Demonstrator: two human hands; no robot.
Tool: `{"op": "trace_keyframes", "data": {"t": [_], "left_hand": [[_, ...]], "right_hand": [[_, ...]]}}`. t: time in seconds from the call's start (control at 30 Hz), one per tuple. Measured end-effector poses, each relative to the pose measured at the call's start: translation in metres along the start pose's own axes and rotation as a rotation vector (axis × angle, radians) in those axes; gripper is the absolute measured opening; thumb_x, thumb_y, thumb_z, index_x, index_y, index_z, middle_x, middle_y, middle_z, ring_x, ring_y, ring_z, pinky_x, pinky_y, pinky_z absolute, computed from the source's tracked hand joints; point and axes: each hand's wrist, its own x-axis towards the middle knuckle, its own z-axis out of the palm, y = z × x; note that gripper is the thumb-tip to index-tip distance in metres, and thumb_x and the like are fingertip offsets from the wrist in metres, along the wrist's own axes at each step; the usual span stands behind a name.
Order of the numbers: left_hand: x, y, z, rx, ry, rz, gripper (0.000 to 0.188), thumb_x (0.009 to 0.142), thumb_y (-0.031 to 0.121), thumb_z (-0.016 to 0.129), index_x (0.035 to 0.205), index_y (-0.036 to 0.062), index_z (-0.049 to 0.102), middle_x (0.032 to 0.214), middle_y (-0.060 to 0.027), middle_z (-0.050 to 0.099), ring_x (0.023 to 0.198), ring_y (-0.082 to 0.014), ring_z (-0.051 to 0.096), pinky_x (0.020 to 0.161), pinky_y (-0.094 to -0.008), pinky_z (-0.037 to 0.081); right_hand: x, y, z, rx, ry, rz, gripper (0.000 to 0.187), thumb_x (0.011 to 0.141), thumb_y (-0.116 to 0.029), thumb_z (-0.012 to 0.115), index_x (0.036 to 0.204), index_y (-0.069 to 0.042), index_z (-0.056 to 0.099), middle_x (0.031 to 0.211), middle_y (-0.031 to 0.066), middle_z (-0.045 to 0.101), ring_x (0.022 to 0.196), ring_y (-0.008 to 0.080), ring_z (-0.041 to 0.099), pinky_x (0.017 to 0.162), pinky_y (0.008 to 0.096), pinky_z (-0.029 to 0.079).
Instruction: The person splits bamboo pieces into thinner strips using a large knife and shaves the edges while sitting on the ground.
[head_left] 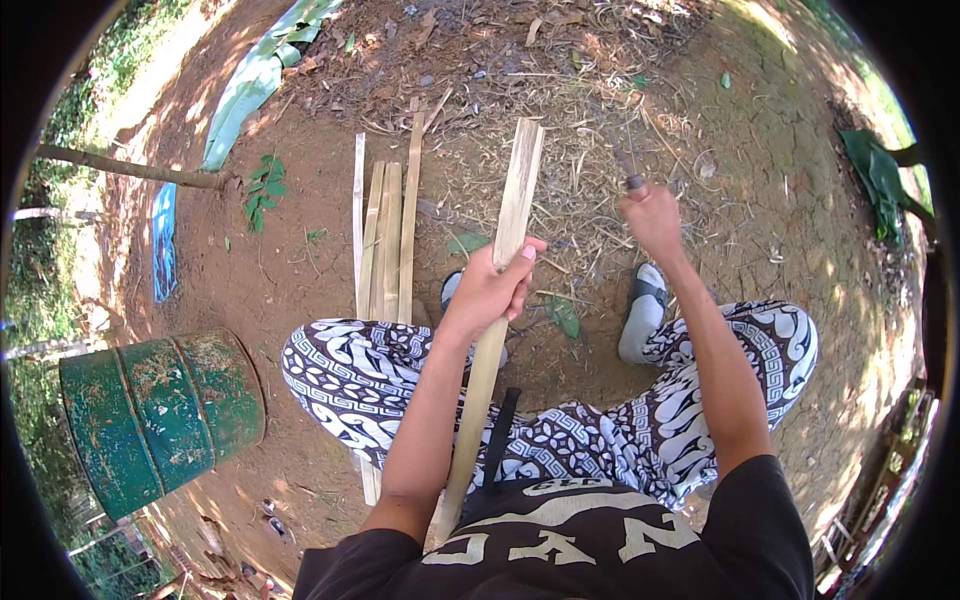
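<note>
My left hand (492, 282) grips a long pale bamboo slat (517, 185) about mid-length; the slat runs from my lap up and away over the dirt. My right hand (650, 215) is raised to the right, closed on the handle of a knife (630, 165) whose thin blade points away and is hard to make out. Several more split bamboo strips (388, 235) lie side by side on the ground, left of the held slat. I sit with patterned trousers (380, 375) and grey sandals (645, 300) on my feet.
A rusty green metal drum (160, 410) lies on its side at lower left. A fallen banana leaf (245, 90) and a thin trunk (130, 168) lie at upper left. Dry straw and shavings (590, 100) litter the bare earth ahead. Wooden planks (880, 480) stand at the right edge.
</note>
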Motion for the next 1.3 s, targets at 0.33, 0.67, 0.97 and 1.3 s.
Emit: {"op": "trace_keyframes", "data": {"t": [0.33, 0.67, 0.97, 1.3], "left_hand": [[0.009, -0.012, -0.002, 0.061, 0.011, -0.039, 0.018, 0.092, 0.018, 0.068, 0.096, 0.0009, 0.063, 0.065, -0.0023, 0.058, 0.044, -0.007, 0.051, 0.037, -0.0228, 0.036], [-0.003, -0.013, 0.006, 0.128, -0.001, 0.003, 0.012, 0.091, 0.012, 0.066, 0.091, 0.0017, 0.06, 0.063, -0.0008, 0.055, 0.043, -0.0063, 0.047, 0.039, -0.023, 0.036], [-0.012, -0.002, 0.0, 0.0, -0.09, 0.008, 0.027, 0.098, 0.017, 0.06, 0.119, 0.0009, 0.055, 0.065, -0.0017, 0.053, 0.041, -0.0058, 0.044, 0.036, -0.0218, 0.033], [0.014, 0.006, 0.003, -0.181, -0.091, 0.106, 0.038, 0.105, 0.032, 0.045, 0.127, 0.001, 0.049, 0.075, -0.0076, 0.06, 0.046, -0.0125, 0.054, 0.041, -0.0251, 0.044]], "right_hand": [[-0.059, -0.052, 0.012, -0.227, -0.333, -0.558, 0.012, 0.075, -0.019, 0.061, 0.076, -0.007, 0.064, 0.063, 0.0184, 0.063, 0.064, 0.0382, 0.066, 0.062, 0.0497, 0.053], [-0.059, -0.044, 0.021, -0.33, -0.378, -0.62, 0.015, 0.074, -0.021, 0.064, 0.082, -0.009, 0.065, 0.069, 0.0152, 0.068, 0.069, 0.0359, 0.069, 0.065, 0.0473, 0.055], [0.043, 0.047, -0.031, -0.166, 0.102, 0.121, 0.029, 0.089, -0.025, 0.053, 0.09, -0.002, 0.07, 0.083, 0.0237, 0.069, 0.079, 0.0412, 0.069, 0.071, 0.0488, 0.055], [-0.04, -0.056, -0.018, -0.15, -0.161, -0.413, 0.011, 0.074, -0.017, 0.06, 0.075, -0.007, 0.064, 0.064, 0.0204, 0.062, 0.062, 0.0406, 0.063, 0.063, 0.0499, 0.052]]}}
